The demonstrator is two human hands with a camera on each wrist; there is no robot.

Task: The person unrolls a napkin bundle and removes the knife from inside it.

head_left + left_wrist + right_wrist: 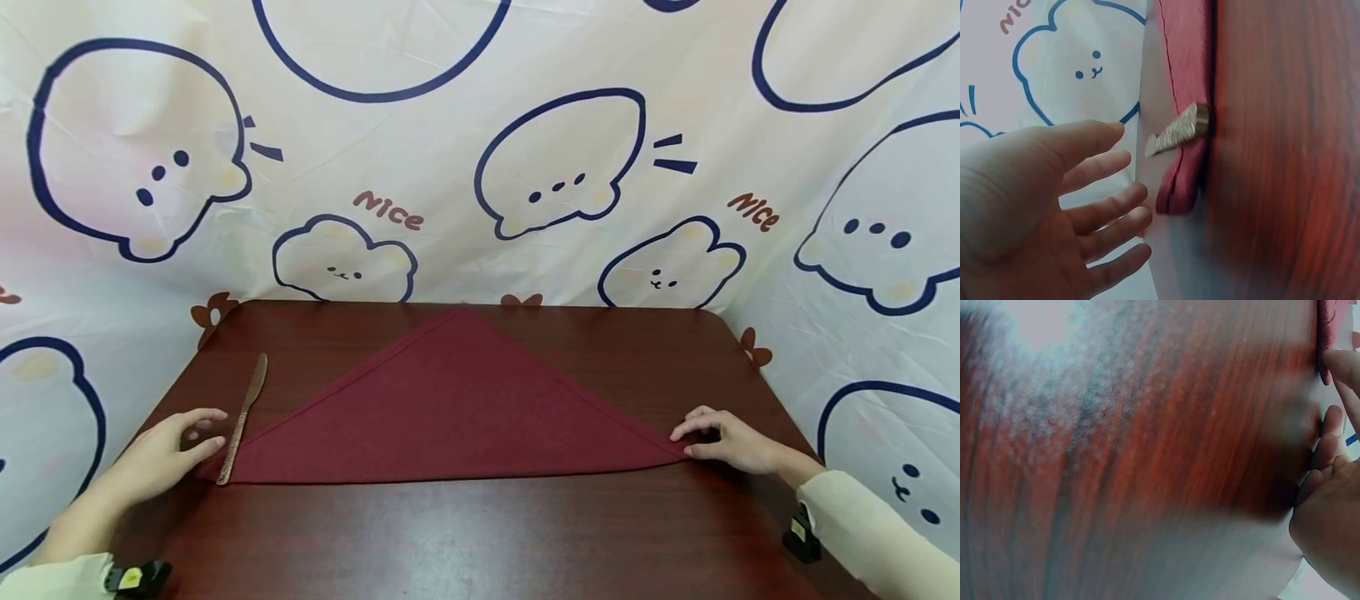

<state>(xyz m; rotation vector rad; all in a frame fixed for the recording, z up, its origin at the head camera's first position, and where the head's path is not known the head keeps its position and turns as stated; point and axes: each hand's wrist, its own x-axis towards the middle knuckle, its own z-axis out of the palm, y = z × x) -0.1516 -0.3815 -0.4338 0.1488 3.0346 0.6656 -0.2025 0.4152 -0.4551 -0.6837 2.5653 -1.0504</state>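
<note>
A dark red cloth napkin [450, 408], folded into a triangle, lies flat with its long edge toward me and its peak at the table's far edge. A gold table knife [242, 421] with a textured handle lies across its left corner, blade pointing away. My left hand [161, 454] is just left of the knife, fingers spread and holding nothing; in the left wrist view, the knife handle [1182, 130] and napkin corner [1175, 190] are beyond the fingertips. At the opposite end, my right hand [731, 442] pinches the napkin's right corner between thumb and forefinger.
The dark brown wooden table [480, 533] reflects light near its front. A pale curtain [442, 158] printed with cartoon outlines hangs behind the table and along both sides. Each wrist wears a small black device, such as the left one [138, 577].
</note>
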